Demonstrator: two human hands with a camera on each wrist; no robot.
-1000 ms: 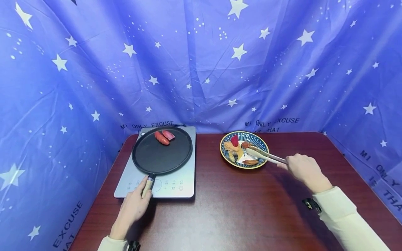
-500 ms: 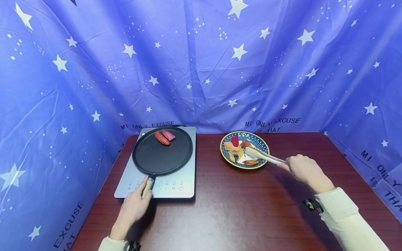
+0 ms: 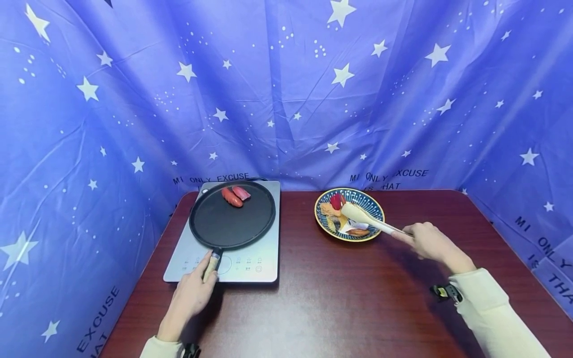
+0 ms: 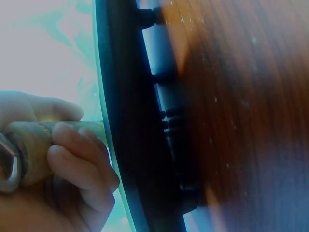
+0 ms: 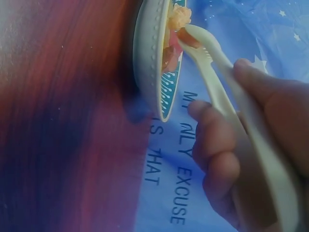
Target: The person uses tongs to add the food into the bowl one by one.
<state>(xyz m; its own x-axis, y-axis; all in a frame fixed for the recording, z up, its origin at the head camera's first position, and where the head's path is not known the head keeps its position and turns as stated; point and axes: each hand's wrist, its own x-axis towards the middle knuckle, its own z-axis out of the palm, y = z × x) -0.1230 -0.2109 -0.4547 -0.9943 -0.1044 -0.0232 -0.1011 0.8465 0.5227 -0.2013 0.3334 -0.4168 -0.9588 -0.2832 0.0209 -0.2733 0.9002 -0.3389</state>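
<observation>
My left hand [image 3: 190,293] grips the wooden handle [image 3: 209,267] of a black, shallow frying pan [image 3: 233,226]; in the left wrist view its fingers [image 4: 79,164] wrap round it. A scored red sausage [image 3: 232,197] and a pinkish-red meat piece [image 3: 241,192] lie near the pan's far edge. My right hand [image 3: 434,244] holds pale food tongs [image 3: 364,218], their tips over a blue-patterned plate [image 3: 379,211]. In the right wrist view a reddish-brown food piece [image 5: 188,38] sits between the tong tips. The plate also bears a red piece [image 3: 335,201] and tan food [image 3: 329,210].
The pan stands on a silver induction cooker [image 3: 266,263] at the left of the dark red wooden table [image 3: 313,298]. A purple-blue curtain [image 3: 304,99] with white stars hangs close behind the table and along both sides. A brown piece [image 3: 358,232] lies at the plate's near side.
My right hand has turned the tongs, and their tips have moved slightly left over the plate towards the red piece. The reddish-brown piece has shifted with them. My left hand keeps its grip.
</observation>
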